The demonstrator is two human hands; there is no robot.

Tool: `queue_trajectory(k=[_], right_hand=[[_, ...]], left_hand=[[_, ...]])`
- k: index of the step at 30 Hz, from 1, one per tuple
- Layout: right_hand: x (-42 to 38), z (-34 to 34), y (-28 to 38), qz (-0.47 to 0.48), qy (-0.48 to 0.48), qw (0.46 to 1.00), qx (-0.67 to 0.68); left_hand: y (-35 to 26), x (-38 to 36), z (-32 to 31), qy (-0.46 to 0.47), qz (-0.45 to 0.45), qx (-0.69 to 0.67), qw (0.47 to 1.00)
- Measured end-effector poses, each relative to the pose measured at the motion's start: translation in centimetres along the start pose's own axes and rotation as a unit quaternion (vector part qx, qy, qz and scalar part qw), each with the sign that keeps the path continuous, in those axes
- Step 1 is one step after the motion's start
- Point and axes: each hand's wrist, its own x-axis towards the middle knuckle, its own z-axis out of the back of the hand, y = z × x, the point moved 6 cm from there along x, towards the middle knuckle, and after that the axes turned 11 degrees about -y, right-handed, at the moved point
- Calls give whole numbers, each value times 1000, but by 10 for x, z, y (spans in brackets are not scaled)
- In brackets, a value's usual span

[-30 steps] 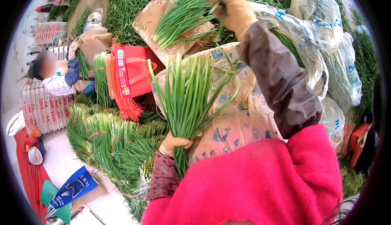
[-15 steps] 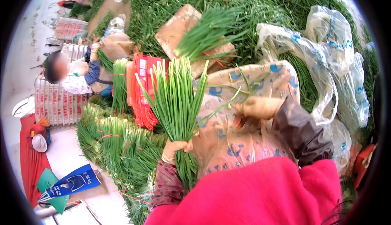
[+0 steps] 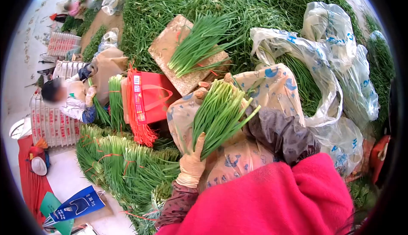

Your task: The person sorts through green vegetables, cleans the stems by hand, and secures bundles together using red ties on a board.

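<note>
My left hand [image 3: 193,160], in a pale glove, holds a bunch of green stalks [image 3: 219,116] from its lower left side, over my lap. The stalks' pale ends point up and to the right. My right hand is mostly hidden behind the bunch near the end of the dark sleeve [image 3: 272,128]; its fingers do not show clearly. A patterned apron [image 3: 238,158] covers my legs beneath the bunch. Beyond my knees, a loose bunch of stalks [image 3: 199,43] lies on a worn board [image 3: 159,50].
A red bag [image 3: 153,99] with red ties [image 3: 144,133] stands left of my lap. Tied bundles [image 3: 123,158] are stacked at the lower left. Clear plastic bags [image 3: 331,65] lie at the right. Another person [image 3: 72,99] sits at the left, holding stalks. Loose greens [image 3: 255,5] cover the ground ahead.
The bunch has tilted and moved right over my lap. My right hand has come in from the right to behind it. The red bag shows more fully, and the view has shifted slightly.
</note>
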Motion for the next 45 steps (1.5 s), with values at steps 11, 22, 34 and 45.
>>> queue_trajectory(k=[11, 22, 34, 45], right_hand=[[-20, -16, 1, -1, -12, 995, -96], [-33, -46, -15, -11, -67, 986, -152], [-112, -150, 47, 239, -112, 414, -871], [-93, -114, 33, 320, -206, 240, -893]], left_hand=[[-14, 10, 113, 254, 40, -237, 937], [-23, 65, -28, 211, 93, -593, 772], [-50, 31, -34, 238, 253, -736, 582], [-35, 17, -42, 201, 245, -748, 584]])
